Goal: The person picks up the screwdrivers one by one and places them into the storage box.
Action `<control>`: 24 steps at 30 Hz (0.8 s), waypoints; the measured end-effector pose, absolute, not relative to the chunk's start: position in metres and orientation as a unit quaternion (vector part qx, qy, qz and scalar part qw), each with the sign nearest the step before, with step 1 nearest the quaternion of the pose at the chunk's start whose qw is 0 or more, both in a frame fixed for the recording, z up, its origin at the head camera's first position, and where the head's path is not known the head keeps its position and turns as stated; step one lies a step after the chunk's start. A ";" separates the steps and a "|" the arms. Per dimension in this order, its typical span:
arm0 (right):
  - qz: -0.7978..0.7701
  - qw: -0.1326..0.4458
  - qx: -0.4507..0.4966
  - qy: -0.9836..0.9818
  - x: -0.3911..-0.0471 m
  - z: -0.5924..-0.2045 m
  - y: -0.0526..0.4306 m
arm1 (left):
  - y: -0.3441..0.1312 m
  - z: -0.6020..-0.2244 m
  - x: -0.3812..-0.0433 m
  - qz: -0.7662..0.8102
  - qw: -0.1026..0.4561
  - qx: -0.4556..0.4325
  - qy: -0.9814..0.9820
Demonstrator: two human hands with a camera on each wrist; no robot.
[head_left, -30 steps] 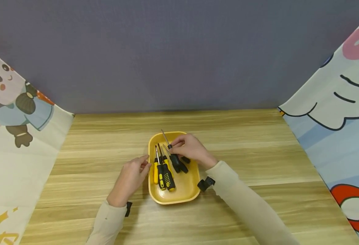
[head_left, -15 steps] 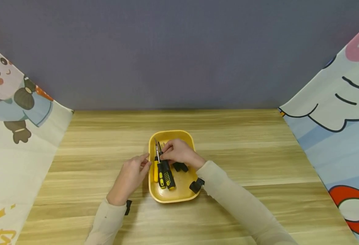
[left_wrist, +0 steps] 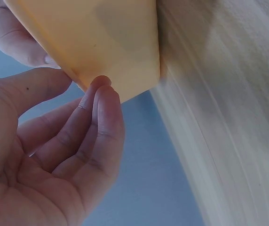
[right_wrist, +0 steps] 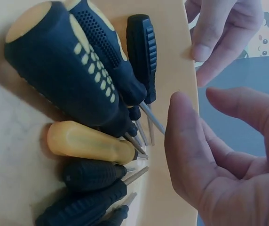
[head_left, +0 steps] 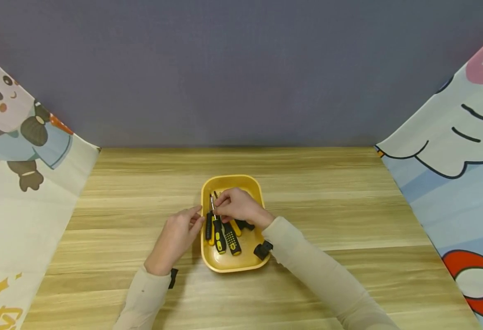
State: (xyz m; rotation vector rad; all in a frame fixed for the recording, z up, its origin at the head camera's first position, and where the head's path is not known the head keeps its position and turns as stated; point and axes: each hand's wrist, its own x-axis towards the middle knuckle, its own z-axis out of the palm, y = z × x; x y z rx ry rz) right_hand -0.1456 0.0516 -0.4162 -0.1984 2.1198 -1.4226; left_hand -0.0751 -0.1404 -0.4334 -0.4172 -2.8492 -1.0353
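Observation:
A yellow plastic tray (head_left: 235, 269) holds several screwdrivers. My right hand (head_left: 240, 206) is over its middle, above the shafts; in the right wrist view thumb and forefinger stand apart with nothing between them. Along the left wall lies a black-handled screwdriver (head_left: 209, 226). Beside it are a black-and-yellow screwdriver (head_left: 219, 237) and a thicker dotted one (head_left: 232, 240). A yellow handle (right_wrist: 90, 142) and several black handles (right_wrist: 94, 174) lie farther right, partly hidden by my right hand in the head view. Relaxed fingertips of my left hand (head_left: 177, 236) touch the tray's left rim from outside.
The tray stands on a wood-grain table (head_left: 328, 197). A grey panel (head_left: 241, 73) rises behind it. Cartoon-printed sheets (head_left: 31, 151) flank the table on both sides. A black strap piece (head_left: 263, 250) at my right wrist hangs over the tray's right rim.
My right hand has moved left with a black-handled screwdriver and let go of it by the tray's left wall. Nearby handles have shifted slightly. The left hand has stayed put.

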 end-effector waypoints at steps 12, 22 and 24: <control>-0.544 0.261 -0.102 0.791 -0.146 -0.395 0.068 | -0.141 -0.433 -0.076 -0.338 0.029 -0.129 -0.932; -0.547 0.213 -0.078 0.806 -0.141 -0.385 0.117 | -0.139 -0.434 -0.075 -0.341 0.031 -0.124 -0.931; -0.553 0.205 -0.070 0.805 -0.138 -0.386 0.131 | -0.139 -0.434 -0.075 -0.344 0.025 -0.120 -0.931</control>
